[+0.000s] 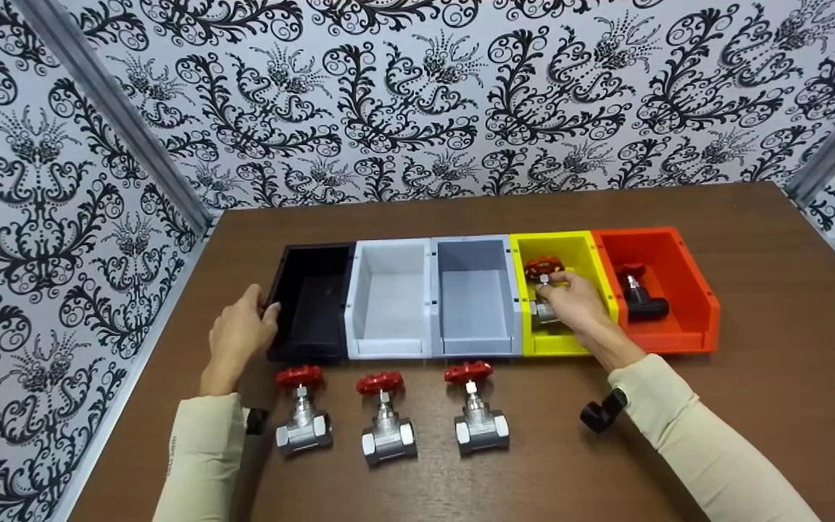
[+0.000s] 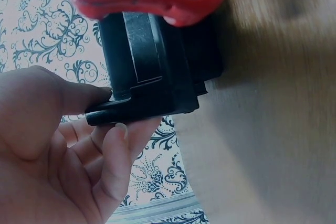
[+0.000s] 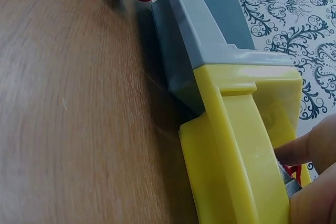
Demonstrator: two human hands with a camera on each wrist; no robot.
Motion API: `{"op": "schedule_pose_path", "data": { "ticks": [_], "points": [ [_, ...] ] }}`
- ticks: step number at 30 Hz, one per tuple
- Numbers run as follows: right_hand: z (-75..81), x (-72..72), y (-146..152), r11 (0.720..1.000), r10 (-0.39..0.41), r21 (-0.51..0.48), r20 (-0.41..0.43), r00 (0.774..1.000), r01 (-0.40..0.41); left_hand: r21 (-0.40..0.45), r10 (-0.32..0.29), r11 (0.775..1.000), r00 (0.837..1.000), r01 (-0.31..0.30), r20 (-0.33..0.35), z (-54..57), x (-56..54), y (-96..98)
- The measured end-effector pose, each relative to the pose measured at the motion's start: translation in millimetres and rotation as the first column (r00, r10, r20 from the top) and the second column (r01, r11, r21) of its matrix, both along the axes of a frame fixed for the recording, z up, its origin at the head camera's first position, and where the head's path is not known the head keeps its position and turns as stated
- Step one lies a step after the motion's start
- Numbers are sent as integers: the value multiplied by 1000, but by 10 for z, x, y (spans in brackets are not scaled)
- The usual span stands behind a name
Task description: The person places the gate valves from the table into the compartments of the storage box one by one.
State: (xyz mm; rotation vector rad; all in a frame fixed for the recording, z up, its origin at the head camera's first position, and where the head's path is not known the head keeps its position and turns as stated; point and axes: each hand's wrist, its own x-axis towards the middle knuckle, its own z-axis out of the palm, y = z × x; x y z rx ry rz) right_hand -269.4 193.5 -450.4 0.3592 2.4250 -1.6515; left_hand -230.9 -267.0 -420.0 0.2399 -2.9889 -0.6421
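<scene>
My left hand [image 1: 240, 330] grips the side wall of the black bin [image 1: 320, 290]; in the left wrist view, the thumb lies on one side of the bin's rim [image 2: 126, 106] and the fingers on the other. Inside the yellow bin [image 1: 559, 341], my right hand [image 1: 578, 303] holds a metal valve [image 1: 544, 312] with a red handwheel by its neck. The fingers cover part of that valve. In front of the bins, three similar silver valves stand in a row: a left one [image 1: 303, 428], a middle one [image 1: 388, 438] and a right one [image 1: 480, 428].
The white bin [image 1: 392, 348] and grey bin [image 1: 477, 346] sit between the black and yellow ones. At the row's right end, the red-orange bin [image 1: 693, 304] holds a black-bodied valve [image 1: 646, 308] with a red handle. Patterned walls [image 1: 417, 109] enclose the brown table [image 1: 773, 348].
</scene>
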Motion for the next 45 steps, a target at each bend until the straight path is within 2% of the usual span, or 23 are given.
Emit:
{"op": "schedule_pose_path", "data": {
  "ticks": [11, 22, 28, 33, 41, 45],
  "points": [
    [-24, -17, -1, 998, -15, 62, -48, 999, 18, -13, -3, 1000, 1000, 3, 13, 13, 5, 8],
    [-9, 9, 10, 999, -7, 47, -84, 996, 10, -10, 0, 1000, 1000, 0, 8, 3, 1, 5],
    [-2, 13, 17, 996, 1, 92, -72, 997, 5, -10, -4, 1000, 1000, 4, 23, 7, -6, 6],
    [10, 18, 8, 998, -9, 70, -53, 999, 12, -13, 2, 1000, 999, -2, 36, 9, -4, 4],
    [9, 25, -4, 996, -7, 88, -60, 998, 12, -18, 1, 1000, 1000, -1, -10, -10, 6, 10],
    [4, 29, -1, 996, -2, 84, -70, 998, 8, -15, 1, 1000, 1000, -1, -10, -14, 5, 9]
  ]
}}
